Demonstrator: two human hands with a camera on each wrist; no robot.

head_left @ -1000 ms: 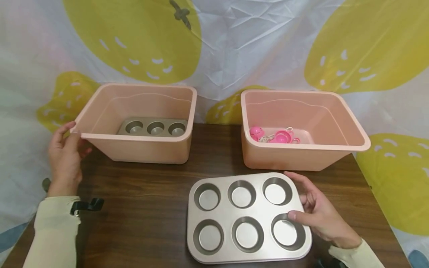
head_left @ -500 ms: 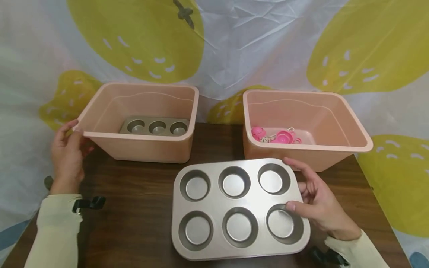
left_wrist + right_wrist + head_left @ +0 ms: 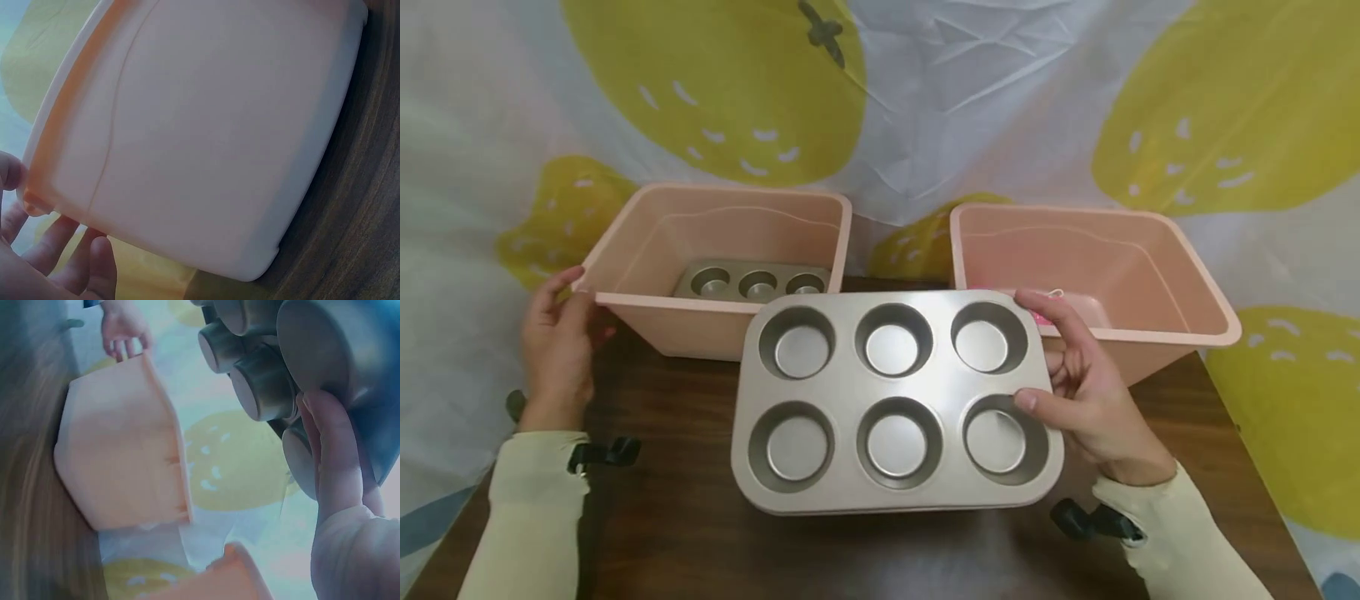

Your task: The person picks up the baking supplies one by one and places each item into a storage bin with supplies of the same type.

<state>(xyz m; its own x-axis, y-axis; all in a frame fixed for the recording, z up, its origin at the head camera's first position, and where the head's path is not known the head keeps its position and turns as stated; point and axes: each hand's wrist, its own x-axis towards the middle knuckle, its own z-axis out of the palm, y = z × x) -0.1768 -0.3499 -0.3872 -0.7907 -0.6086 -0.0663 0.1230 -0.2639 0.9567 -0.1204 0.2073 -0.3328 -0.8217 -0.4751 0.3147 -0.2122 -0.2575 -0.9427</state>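
Observation:
A silver muffin pan [image 3: 917,379] with several round cups is held up over the table. My right hand [image 3: 1093,400] grips its right edge, thumb on the top face near a cup, fingers behind and below. The right wrist view shows the undersides of the pan's cups [image 3: 259,381]. On the left stands a pink plastic bin [image 3: 700,329], whose near left rim corner my left hand [image 3: 561,350] pinches. In the left wrist view, the hand's fingers [image 3: 59,240] touch the bin's rim. Inside that bin lies another muffin pan [image 3: 730,271], partly hidden by its front wall.
To the right stands a second pink bin [image 3: 1165,258]; a pink item [image 3: 1041,319] in it is mostly hidden by the pan and hand. Both bins stand on a dark wooden table [image 3: 662,508]. Behind them hangs a white cloth [image 3: 955,100] with yellow lemon prints.
My right hand has lifted the muffin pan up and to the left, so it now overlaps both bins in the head view. My left hand has stayed on the left bin's rim.

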